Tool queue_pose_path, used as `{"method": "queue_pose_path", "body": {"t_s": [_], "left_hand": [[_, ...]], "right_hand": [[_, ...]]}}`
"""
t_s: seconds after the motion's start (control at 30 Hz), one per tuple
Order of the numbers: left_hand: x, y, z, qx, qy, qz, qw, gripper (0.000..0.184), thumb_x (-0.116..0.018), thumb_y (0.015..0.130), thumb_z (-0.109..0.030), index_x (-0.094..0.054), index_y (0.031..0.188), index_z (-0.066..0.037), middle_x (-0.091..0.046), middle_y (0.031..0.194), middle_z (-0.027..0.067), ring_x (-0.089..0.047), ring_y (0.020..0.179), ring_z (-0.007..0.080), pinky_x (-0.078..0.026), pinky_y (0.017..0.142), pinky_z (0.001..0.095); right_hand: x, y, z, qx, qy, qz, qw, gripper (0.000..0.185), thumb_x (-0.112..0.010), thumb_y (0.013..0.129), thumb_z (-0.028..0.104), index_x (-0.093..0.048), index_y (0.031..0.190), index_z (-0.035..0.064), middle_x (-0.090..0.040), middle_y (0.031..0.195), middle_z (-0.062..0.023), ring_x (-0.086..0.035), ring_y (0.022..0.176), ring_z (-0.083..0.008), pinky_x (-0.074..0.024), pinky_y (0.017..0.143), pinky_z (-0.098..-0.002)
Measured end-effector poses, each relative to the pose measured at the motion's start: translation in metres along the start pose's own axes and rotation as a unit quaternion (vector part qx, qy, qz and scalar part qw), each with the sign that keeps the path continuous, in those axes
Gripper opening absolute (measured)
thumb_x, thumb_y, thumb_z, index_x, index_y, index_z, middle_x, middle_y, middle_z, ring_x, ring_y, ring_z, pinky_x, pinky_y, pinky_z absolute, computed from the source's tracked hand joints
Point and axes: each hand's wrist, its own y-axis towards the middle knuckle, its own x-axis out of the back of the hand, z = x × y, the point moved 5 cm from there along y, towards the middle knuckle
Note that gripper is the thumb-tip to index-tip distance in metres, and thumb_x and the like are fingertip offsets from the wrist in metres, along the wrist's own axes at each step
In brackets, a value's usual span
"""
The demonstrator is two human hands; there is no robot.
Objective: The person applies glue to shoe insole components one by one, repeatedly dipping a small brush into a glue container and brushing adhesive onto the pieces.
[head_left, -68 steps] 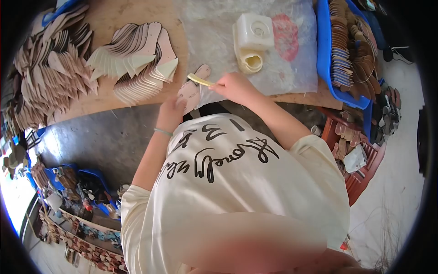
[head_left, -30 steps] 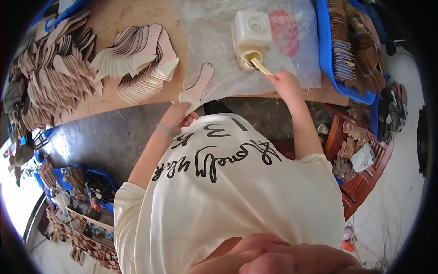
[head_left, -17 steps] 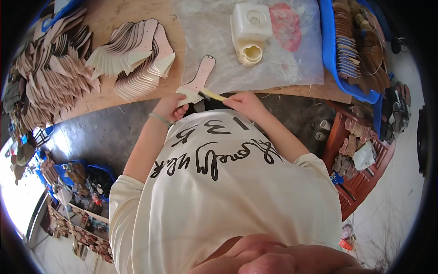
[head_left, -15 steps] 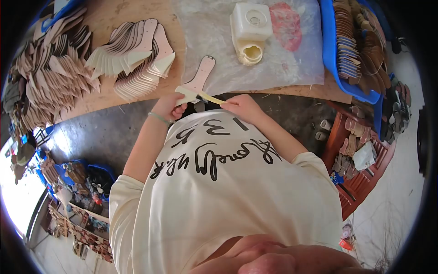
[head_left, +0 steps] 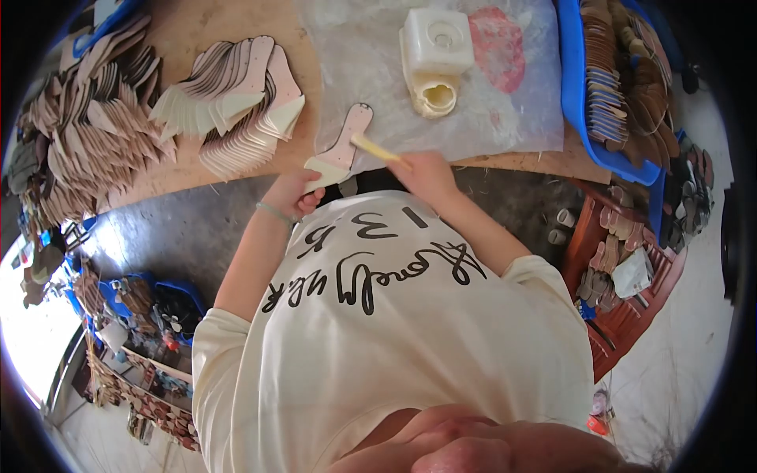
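My left hand is closed on the pale end of a pink insole, just off the table's near edge. Its narrow pink end points away from me over the plastic sheet. In my right hand, which is slightly blurred, is a slim yellow brush. The brush's far end is close to the insole's right edge; whether they touch I cannot tell. Beyond my hands stands a white plastic pot with a crusted, yellowish round opening facing me.
A cloudy plastic sheet with a pink patch covers part of the wooden table. Fanned insoles and a larger heap lie to the left. A blue bin of brown pieces stands right, above a red wooden rack.
The brush has moved off the insole's pale part, up towards its pink part, and its angle has changed. My right hand has shifted with it; my left hand keeps its hold.
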Motion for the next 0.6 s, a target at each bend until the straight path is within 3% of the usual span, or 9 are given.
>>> {"method": "queue_pose_path", "body": {"t_s": [0.37,0.6], "left_hand": [[0.008,0.007,0.007,0.0,-0.036,0.029,0.999,0.014,-0.048,0.091,-0.016,-0.045,0.094,-0.003,-0.052,0.063,0.007,-0.034,0.04,0.0073,-0.023,0.032,0.0195],[0.01,0.005,0.006,-0.009,-0.019,0.035,0.999,0.016,-0.049,0.09,-0.018,-0.044,0.096,-0.004,-0.051,0.062,0.0036,-0.032,0.039,0.0059,-0.02,0.032,0.019]], "right_hand": [[-0.002,0.015,-0.012,-0.019,-0.067,-0.055,0.996,0.037,-0.056,0.088,0.037,-0.065,0.072,0.0053,-0.062,0.067,-0.016,-0.06,0.066,-0.0372,-0.0447,0.058,-0.0477],[0.001,0.037,-0.013,-0.055,-0.116,-0.046,0.991,0.036,-0.057,0.087,0.036,-0.068,0.075,0.0036,-0.063,0.069,-0.0172,-0.062,0.065,-0.0365,-0.0469,0.059,-0.0472]]}}
